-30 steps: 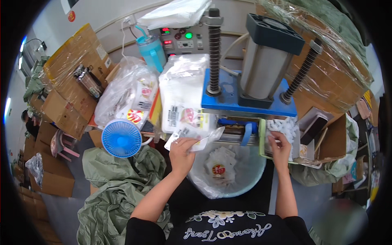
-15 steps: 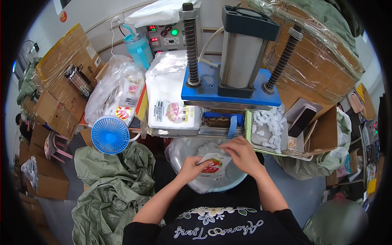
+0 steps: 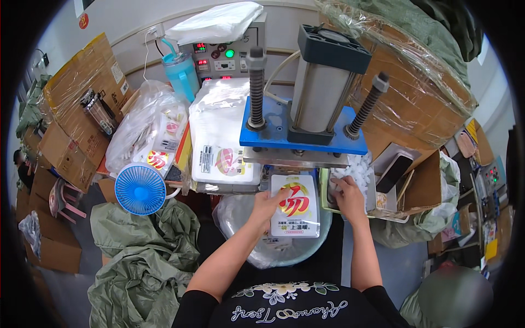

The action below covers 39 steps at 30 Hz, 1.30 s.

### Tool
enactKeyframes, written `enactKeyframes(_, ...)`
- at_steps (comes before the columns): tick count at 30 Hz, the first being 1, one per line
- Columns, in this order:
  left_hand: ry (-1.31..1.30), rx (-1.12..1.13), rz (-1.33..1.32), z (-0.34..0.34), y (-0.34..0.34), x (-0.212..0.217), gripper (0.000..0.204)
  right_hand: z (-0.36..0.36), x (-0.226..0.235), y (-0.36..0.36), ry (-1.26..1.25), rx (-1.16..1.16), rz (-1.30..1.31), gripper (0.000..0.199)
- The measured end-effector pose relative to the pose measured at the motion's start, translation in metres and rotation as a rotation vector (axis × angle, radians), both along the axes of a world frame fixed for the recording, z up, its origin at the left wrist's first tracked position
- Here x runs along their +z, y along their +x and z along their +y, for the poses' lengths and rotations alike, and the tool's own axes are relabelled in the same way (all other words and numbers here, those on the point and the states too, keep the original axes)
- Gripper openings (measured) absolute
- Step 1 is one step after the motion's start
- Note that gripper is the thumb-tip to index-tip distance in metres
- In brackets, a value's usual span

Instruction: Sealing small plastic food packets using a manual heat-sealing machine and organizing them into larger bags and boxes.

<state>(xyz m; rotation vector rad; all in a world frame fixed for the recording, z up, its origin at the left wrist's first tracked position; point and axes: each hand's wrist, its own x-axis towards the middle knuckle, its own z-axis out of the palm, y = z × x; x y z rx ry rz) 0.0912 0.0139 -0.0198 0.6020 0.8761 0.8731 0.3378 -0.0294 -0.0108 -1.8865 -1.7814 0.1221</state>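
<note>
My left hand (image 3: 265, 208) grips the left edge of a flat white pouch (image 3: 296, 221) printed with a red and yellow design, its face turned up toward me. The pouch is over a pale blue basin (image 3: 326, 236) lined with clear plastic. Another printed pouch (image 3: 279, 242) lies inside the basin, partly covered. My right hand (image 3: 350, 199) is in a green-edged tray (image 3: 324, 191) of small white plastic pieces (image 3: 358, 170). Its fingers are curled down among the pieces, and what they hold is hidden.
Above the pouch stands a press with a blue plate (image 3: 303, 134) and springed posts. Left of it lie a stack of pouches (image 3: 224, 164) and a blue fan (image 3: 140, 188). An open carton (image 3: 424, 183) with a phone (image 3: 395, 170) stands at right; green cloth (image 3: 147, 235) lies left.
Both hands were on a pouch low over the basin. My left hand now holds a pouch flat, nearer the press, and my right hand has moved right into the tray. The view has shifted slightly.
</note>
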Motion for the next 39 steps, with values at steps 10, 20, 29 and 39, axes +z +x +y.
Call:
enactKeyframes(10,1.141,0.192,1.507,0.008,-0.087,-0.018,0.061,0.008,-0.005,0.008,0.213,-0.023,-0.030,0.019)
enactKeyframes(20,0.863,0.337,0.881,-0.018,-0.103,0.023,0.010,-0.020,0.007,0.005,0.079,-0.077,-0.204,0.029)
enactKeyframes(29,0.429,0.022,0.292,-0.059,-0.053,-0.011,0.015,-0.002,0.008,-0.008,0.122,-0.056,0.072,0.018)
enactKeyframes(39,0.463,0.016,0.425,-0.054,-0.038,-0.049,0.015,-0.004,0.034,-0.077,-0.053,0.370,0.653,0.014)
